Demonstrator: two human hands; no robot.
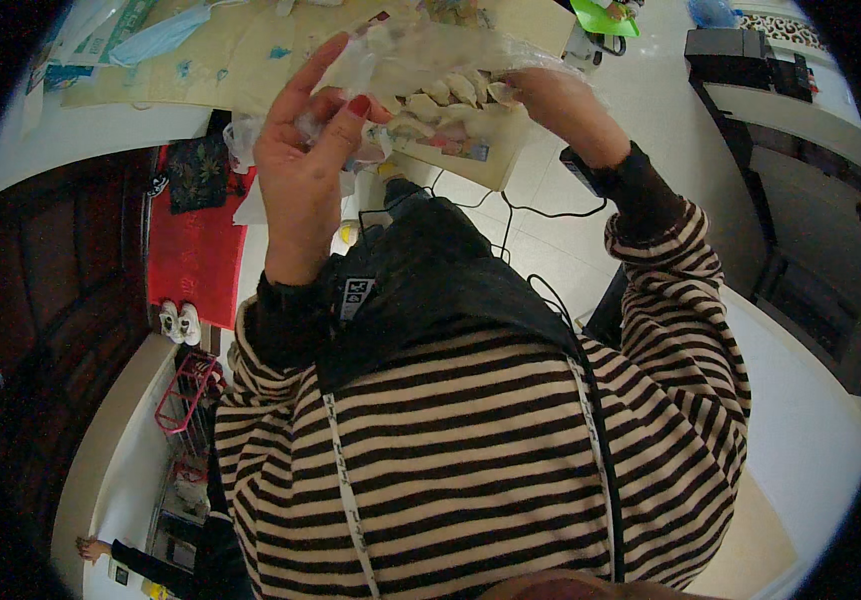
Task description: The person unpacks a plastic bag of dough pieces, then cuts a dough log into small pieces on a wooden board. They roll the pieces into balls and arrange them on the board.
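Observation:
Over the table edge, my left hand (306, 142) pinches the film of a clear plastic bag (430, 56), with the index finger stretched upward. The bag is spread between both hands. My right hand (561, 105) reaches behind or into the film on the other side; its fingertips are blurred by the plastic, close to a dumpling (501, 92). Whether those fingers hold anything cannot be made out. Several pale folded dumplings (449, 90) show in a cluster below the bag, partly veiled by it.
The table (250, 82) carries a blue face mask (160, 36). Black cables (509, 217) hang and loop near my legs. A red mat (194, 247) and white shoes (180, 322) lie at left. Another person's hand (92, 549) shows at lower left. Dark furniture (798, 202) stands at right.

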